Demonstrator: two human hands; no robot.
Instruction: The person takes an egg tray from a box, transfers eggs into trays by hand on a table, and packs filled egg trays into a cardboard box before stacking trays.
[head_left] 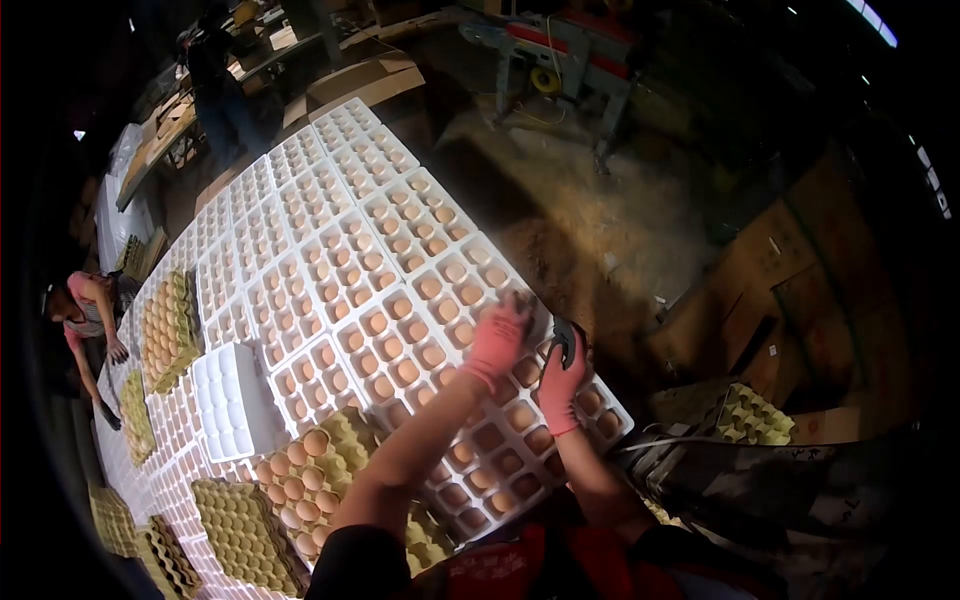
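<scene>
White foam trays point(372, 285) with square cells, most holding one brown egg, cover the large surface before me. My left hand point(501, 335), in a pink glove with dark fingertips, rests over the cells near the right edge; what lies under its fingers is hidden. Close to its right, my right hand point(563, 375), in a similar pink and black glove, is at the tray edge with its fingers curled; I cannot make out anything in it. A pulp tray of eggs point(303, 480) stands beside my left forearm.
Stacked white foam pieces point(225, 400) and pulp trays point(240, 525) stand at the left. A person point(90, 310) reaches over the far left side; another person point(215, 90) stands at the back. A machine point(570, 65) and cardboard boxes point(775, 250) are beyond.
</scene>
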